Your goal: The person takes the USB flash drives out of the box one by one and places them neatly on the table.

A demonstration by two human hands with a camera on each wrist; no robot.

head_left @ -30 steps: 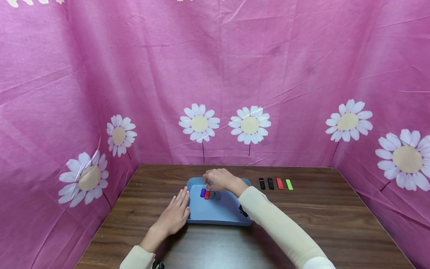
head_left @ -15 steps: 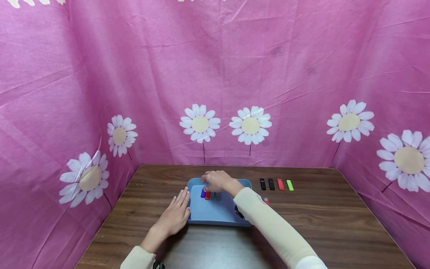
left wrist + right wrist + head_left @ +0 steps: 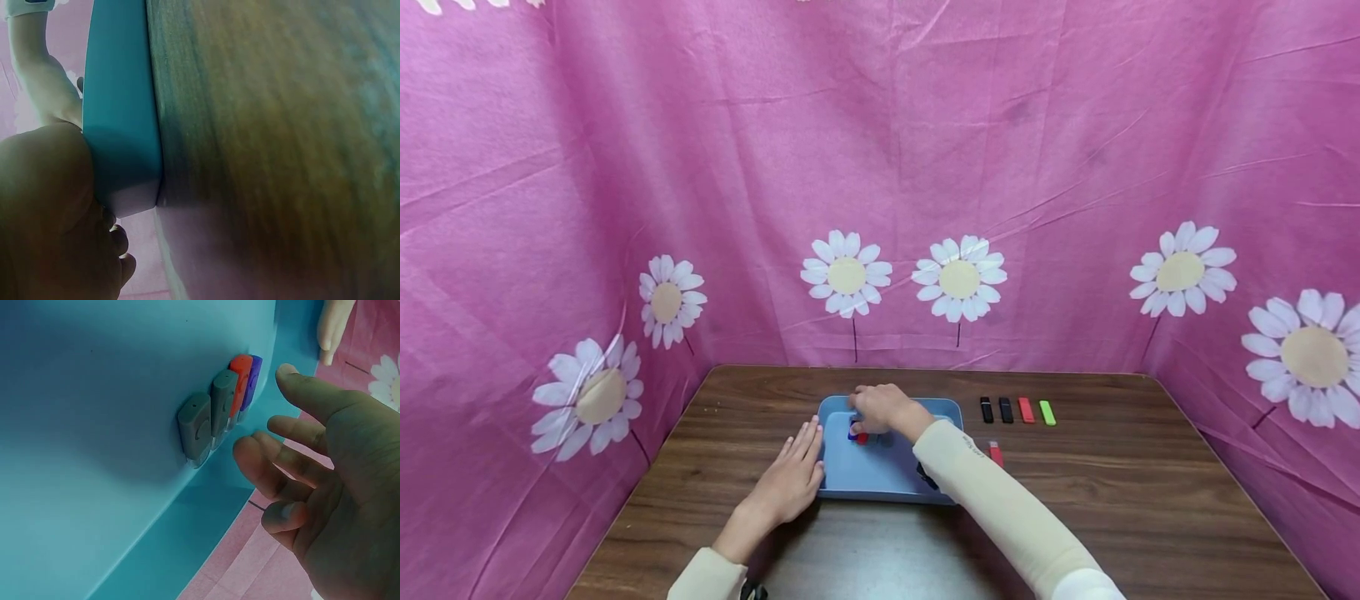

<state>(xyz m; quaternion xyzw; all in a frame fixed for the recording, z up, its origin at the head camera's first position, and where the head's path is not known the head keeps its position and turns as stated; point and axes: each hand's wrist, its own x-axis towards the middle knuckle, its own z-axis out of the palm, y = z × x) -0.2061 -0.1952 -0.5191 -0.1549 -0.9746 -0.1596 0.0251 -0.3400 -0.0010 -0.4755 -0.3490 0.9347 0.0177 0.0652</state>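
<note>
My left hand [image 3: 792, 475] rests with straight fingers against the left wall of a blue tray [image 3: 887, 479]. The right hand [image 3: 883, 410] is over the tray's far left part, thumb and fingers apart in the right wrist view. Its thumb is closest to a purple USB stick [image 3: 251, 382]. Beside that one, in a row, lie a red USB stick [image 3: 240, 381] and two grey ones, the nearer grey USB stick [image 3: 196, 428] standing out largest. In the head view the right hand hides most of this row.
To the tray's right lie two black USB sticks, one here [image 3: 987, 410], a red stick [image 3: 1026, 410] and a green stick [image 3: 1047, 412]. Another red stick with a silver end [image 3: 996, 452] is by the right forearm. A flowered pink curtain [image 3: 902, 167] surrounds the wooden table [image 3: 1135, 483].
The right hand has shifted slightly left and toward the person, over the purple stick. Its forearm has moved left, uncovering the red stick beside the tray. The left hand stays put.
</note>
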